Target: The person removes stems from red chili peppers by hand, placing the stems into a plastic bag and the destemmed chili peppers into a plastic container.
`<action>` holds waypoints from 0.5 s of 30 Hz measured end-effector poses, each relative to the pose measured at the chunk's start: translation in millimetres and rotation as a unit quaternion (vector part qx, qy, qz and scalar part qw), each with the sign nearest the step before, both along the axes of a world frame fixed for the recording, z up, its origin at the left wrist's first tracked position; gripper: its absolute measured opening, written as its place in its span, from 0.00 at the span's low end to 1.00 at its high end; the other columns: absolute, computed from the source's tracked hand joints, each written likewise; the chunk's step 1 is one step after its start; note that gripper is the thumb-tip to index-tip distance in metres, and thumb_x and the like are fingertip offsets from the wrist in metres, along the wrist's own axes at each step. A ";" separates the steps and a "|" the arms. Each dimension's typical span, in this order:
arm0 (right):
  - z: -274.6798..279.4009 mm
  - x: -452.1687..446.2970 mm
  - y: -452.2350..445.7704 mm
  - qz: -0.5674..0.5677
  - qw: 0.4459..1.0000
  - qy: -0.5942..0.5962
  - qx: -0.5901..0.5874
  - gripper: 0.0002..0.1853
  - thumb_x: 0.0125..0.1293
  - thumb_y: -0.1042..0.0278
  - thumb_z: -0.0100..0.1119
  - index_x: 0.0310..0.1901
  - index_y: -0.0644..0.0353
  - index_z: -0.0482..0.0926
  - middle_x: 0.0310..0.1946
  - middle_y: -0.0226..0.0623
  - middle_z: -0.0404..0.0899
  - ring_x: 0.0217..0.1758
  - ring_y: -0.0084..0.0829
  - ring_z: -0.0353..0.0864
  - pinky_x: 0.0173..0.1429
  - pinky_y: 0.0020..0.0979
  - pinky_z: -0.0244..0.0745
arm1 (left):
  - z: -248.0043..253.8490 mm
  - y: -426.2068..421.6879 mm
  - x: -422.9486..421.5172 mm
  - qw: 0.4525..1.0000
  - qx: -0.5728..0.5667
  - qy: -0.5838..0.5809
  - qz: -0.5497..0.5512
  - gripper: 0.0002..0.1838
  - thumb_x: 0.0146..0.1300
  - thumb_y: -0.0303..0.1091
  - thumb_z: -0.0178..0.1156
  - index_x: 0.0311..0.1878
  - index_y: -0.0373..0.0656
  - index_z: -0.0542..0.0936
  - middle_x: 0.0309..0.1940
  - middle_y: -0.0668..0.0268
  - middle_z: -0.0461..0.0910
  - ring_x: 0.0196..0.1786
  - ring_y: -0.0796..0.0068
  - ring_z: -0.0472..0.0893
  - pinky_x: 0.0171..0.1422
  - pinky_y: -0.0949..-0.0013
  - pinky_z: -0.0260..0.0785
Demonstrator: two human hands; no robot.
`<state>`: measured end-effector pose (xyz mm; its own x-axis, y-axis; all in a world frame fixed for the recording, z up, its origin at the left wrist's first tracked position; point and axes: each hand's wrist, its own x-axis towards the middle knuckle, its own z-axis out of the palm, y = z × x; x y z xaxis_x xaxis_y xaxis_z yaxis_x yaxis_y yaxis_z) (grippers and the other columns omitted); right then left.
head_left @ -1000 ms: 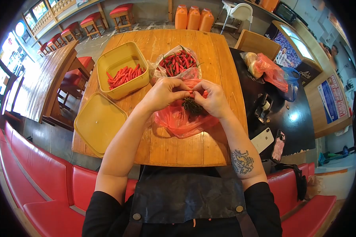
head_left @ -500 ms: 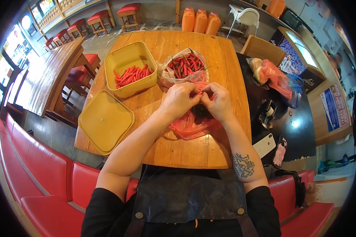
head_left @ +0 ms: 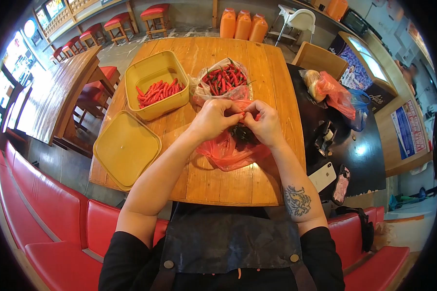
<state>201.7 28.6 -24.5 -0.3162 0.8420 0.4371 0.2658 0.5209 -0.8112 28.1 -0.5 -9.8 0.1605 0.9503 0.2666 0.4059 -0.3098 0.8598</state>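
red chilies in tub look done, bagful likely waiting, left hand and right hand pinching a red bit

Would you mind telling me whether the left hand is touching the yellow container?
Apart; the head view shows bare wooden tabletop between the left hand and the yellow container.

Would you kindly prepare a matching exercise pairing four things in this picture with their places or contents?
1. yellow tub
2. red bag
3. white phone
4. orange jugs

A. on the black table
B. holds red chilies
C. beyond the wooden table's far edge
D. beneath the left hand and right hand

Pairs: 1-B, 2-D, 3-A, 4-C
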 end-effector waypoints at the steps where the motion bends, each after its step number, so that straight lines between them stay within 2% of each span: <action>1: -0.4 0.1 0.4 0.000 1.000 0.000 0.000 0.05 0.54 0.74 0.60 0.28 0.66 0.76 0.24 0.36 0.77 0.25 0.23 0.74 0.30 0.27 0.70 | -1.1 1.2 -0.8 1.000 -0.015 -0.014 -0.006 0.09 0.58 0.30 0.65 0.35 0.33 0.82 0.27 0.65 0.81 0.29 0.81 0.77 0.34 0.73 0.69; 5: -0.3 0.7 0.5 0.006 1.000 0.011 -0.019 0.05 0.55 0.73 0.61 0.29 0.66 0.76 0.24 0.35 0.77 0.26 0.21 0.73 0.31 0.25 0.70 | 0.3 3.2 -4.9 0.995 -0.074 -0.061 -0.033 0.07 0.61 0.31 0.65 0.37 0.35 0.83 0.26 0.70 0.80 0.27 0.87 0.74 0.30 0.78 0.66; 9: -4.4 0.6 3.0 0.017 0.999 0.024 -0.026 0.05 0.55 0.73 0.60 0.30 0.65 0.77 0.25 0.35 0.78 0.27 0.21 0.73 0.32 0.25 0.70 | -2.0 6.3 -9.1 0.983 -0.115 -0.131 -0.063 0.07 0.62 0.32 0.65 0.39 0.37 0.84 0.25 0.70 0.80 0.27 0.87 0.74 0.29 0.79 0.65; 13: -4.9 3.1 4.5 0.025 0.999 0.028 -0.036 0.04 0.56 0.73 0.60 0.31 0.64 0.78 0.26 0.32 0.78 0.28 0.19 0.73 0.33 0.24 0.70 | -3.4 11.1 -17.7 0.957 -0.187 -0.193 -0.106 0.08 0.63 0.31 0.63 0.40 0.35 0.83 0.29 0.68 0.82 0.29 0.85 0.77 0.34 0.79 0.69; 15: -6.3 4.3 6.9 0.059 0.989 0.068 -0.121 0.03 0.58 0.74 0.60 0.32 0.64 0.78 0.27 0.28 0.78 0.29 0.16 0.73 0.34 0.22 0.70 | -7.1 13.6 -20.4 0.947 -0.201 -0.221 -0.114 0.09 0.63 0.31 0.63 0.40 0.35 0.83 0.31 0.67 0.83 0.30 0.84 0.78 0.36 0.79 0.70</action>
<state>206.1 35.4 -30.8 -0.3711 0.8874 0.2735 0.0934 0.3287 -0.9398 7.8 13.1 -16.8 0.3312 0.9433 -0.0212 -0.0590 0.0431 0.9973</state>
